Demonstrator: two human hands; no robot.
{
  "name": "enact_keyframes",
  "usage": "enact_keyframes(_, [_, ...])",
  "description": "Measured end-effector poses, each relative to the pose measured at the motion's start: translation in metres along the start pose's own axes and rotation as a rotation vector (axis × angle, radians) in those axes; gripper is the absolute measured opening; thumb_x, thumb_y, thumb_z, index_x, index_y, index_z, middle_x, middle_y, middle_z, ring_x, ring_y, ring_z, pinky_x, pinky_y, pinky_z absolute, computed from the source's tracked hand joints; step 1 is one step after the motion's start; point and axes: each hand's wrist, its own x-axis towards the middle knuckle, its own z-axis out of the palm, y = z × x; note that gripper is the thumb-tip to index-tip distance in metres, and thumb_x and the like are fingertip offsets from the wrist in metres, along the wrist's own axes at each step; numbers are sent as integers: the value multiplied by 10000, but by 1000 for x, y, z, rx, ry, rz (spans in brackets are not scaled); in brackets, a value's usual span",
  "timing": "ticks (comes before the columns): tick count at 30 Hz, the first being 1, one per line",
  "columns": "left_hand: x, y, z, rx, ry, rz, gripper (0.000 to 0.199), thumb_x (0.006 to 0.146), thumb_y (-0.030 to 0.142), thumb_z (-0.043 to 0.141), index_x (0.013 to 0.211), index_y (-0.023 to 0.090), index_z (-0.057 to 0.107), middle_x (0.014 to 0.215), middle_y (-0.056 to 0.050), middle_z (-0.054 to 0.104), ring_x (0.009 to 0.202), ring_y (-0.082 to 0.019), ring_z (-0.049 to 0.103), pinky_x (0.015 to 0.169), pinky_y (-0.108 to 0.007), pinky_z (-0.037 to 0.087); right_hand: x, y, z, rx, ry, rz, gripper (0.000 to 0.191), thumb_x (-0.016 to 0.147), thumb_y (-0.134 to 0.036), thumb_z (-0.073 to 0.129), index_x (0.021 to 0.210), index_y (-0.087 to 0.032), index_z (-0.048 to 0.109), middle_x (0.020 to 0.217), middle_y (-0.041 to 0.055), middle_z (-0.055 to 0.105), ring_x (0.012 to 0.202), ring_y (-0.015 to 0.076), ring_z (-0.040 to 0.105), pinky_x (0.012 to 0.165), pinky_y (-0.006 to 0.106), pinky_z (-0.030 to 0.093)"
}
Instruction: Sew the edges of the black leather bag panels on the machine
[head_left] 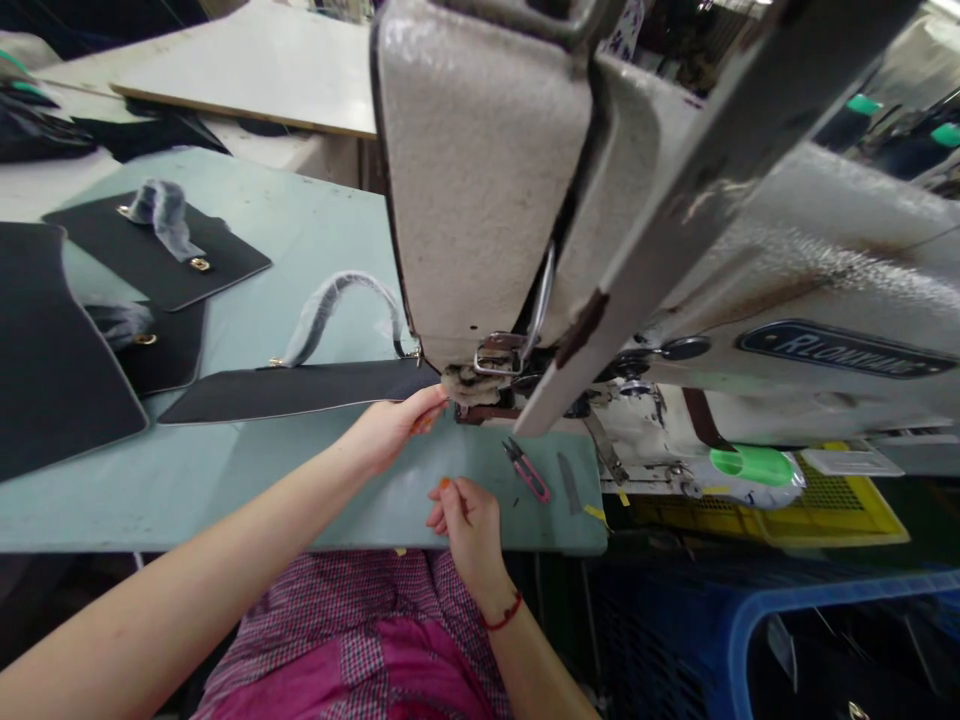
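Observation:
My left hand (395,428) pinches the near right edge of a black bag panel (300,392), right beside the sewing machine's head (480,190). This panel carries a curved handle (337,290) wrapped in clear plastic, with gold-coloured fittings at its ends. The panel's right end passes under the machine head, where the needle area is hidden. My right hand (469,520) hovers over the near table edge with its fingers curled closed, and nothing shows in them. To its right lie pink-handled thread snips (529,472) and a grey blade-shaped piece (568,482).
More black panels (217,255) with wrapped handles lie on the left of the pale green table (285,500). A grey metal bar (675,220) slants before the machine. At right are a green cylinder (757,465), a yellow crate (862,515) and a blue basket (739,630).

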Motion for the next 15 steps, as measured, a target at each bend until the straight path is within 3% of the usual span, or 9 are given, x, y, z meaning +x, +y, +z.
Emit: enact_keyframes(15, [-3, -7, 16, -188, 133, 68, 369, 741, 393, 706, 535, 185, 480, 521, 47, 407, 507, -92, 319, 504, -245, 270, -1, -2, -2, 7, 7, -35, 403, 1003, -376, 444, 764, -148, 676, 579, 13, 636, 498, 106, 560, 515, 184, 427])
